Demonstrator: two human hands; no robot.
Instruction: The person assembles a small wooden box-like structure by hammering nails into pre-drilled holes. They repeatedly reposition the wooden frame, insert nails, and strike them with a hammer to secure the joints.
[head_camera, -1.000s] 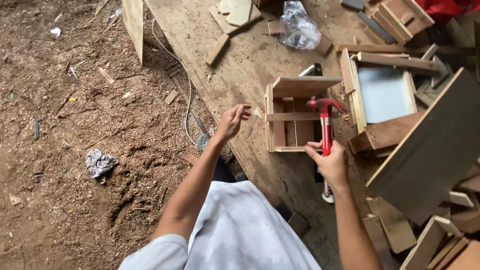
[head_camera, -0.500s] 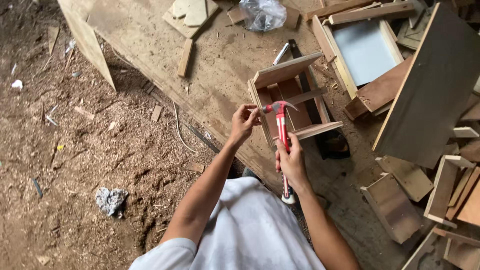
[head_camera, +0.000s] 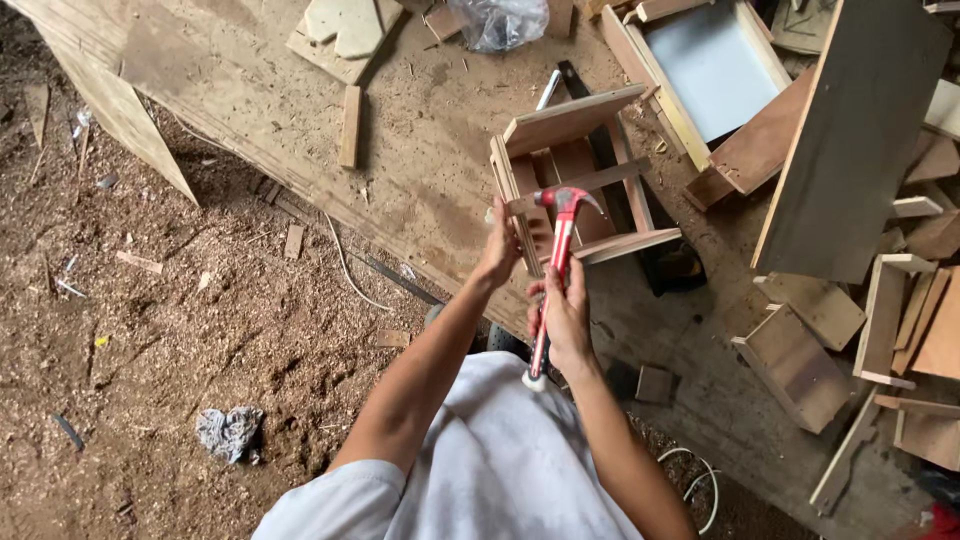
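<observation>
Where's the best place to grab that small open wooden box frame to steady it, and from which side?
Probably the near-left upright edge of the wooden box frame, approached from the person's side of the bench. That thin panel stands clear, while the hammer in the right hand crosses the middle. The left hand already sits at that edge, fingers up along it.

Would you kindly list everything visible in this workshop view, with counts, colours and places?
wooden box frame: one, light brown, bench centre, at the hands
hammer: one, red handle, over the frame
workbench: one, dusty brown, across the top
plastic bag: one, clear, top centre
framed panel: one, pale blue, top right
dark board: one, grey-brown, right, tilted
wood offcuts: many, brown, right side
crumpled rag: one, grey, on the sawdust floor
left hand: touching the frame's near edge
right hand: gripping the hammer handle
</observation>
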